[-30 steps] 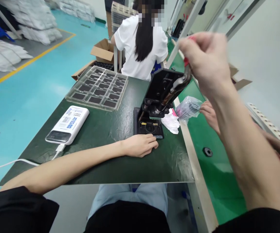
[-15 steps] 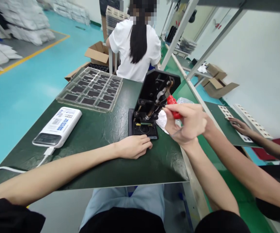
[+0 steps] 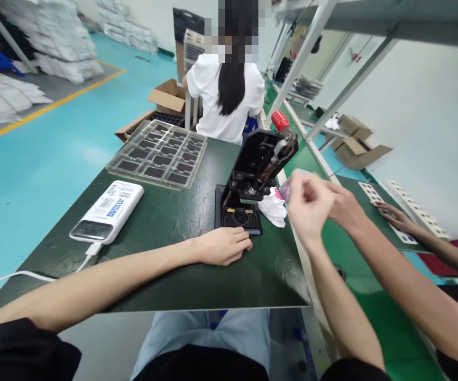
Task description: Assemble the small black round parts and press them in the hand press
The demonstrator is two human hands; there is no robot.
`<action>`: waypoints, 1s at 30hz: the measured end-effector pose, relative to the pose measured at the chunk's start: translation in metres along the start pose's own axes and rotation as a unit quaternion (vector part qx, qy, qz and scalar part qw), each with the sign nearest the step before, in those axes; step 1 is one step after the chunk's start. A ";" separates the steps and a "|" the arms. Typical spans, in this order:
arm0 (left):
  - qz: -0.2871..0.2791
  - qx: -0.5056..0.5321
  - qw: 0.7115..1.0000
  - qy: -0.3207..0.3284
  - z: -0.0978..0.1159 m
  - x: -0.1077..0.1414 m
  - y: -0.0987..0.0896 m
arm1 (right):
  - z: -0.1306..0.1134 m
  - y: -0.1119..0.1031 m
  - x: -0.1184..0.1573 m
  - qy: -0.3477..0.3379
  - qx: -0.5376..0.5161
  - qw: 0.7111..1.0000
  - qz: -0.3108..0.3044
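A black hand press (image 3: 263, 164) stands on the dark green table, its upper plate tilted above a base (image 3: 240, 217) with a round outline and small yellow pieces. Its red-gripped lever (image 3: 280, 121) points up, untouched. My left hand (image 3: 225, 246) lies palm down at the base's front edge. Its fingers are curled, and what lies under them is hidden. My right hand (image 3: 310, 203) is off the lever, right of the press, fingers curled in and blurred; anything in them cannot be made out. A co-worker's forearm (image 3: 356, 222) reaches in just behind it, that hand mostly hidden.
Crumpled white paper (image 3: 273, 208) lies beside the press. To the left are a white power bank (image 3: 108, 211) with a cable and a clear tray (image 3: 159, 153) of dark flat pieces. A person in white (image 3: 229, 100) sits ahead. Another hand (image 3: 397, 217) touches a white strip at right.
My right hand has let go of the red lever and moved slightly right. The lever has swung up and the upper plate sits lower. My left hand stays at the base.
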State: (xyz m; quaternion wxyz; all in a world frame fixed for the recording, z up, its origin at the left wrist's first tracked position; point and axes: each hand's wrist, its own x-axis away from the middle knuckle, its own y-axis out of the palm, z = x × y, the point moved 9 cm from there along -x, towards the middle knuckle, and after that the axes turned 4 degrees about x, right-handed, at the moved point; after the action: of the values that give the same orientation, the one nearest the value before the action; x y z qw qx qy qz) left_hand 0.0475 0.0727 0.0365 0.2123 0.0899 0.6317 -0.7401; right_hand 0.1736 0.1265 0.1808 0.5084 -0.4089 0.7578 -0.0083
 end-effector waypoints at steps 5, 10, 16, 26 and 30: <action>-0.009 -0.026 0.999 0.026 0.003 0.003 0.002 | 0.013 0.041 0.083 -0.009 0.191 0.958 -0.215; 0.005 -0.034 0.999 0.036 0.004 0.011 -0.003 | 0.019 0.085 0.086 0.037 0.299 0.864 -0.404; 0.035 -0.023 0.999 0.027 -0.001 0.015 -0.013 | 0.003 0.097 0.079 0.011 0.291 0.839 -0.459; 0.037 -0.009 0.999 0.026 -0.004 0.014 -0.016 | 0.125 -0.070 0.025 0.182 0.491 0.777 -0.349; 0.040 -0.010 0.999 0.026 -0.005 0.012 -0.018 | 0.222 -0.148 0.012 0.309 0.561 0.699 -0.319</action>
State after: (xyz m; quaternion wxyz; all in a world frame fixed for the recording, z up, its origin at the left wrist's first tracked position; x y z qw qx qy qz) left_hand 0.0280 0.0776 0.0471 0.2261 0.1321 0.6406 -0.7219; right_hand 0.4348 0.1101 0.1278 0.3481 -0.2399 0.5518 -0.7188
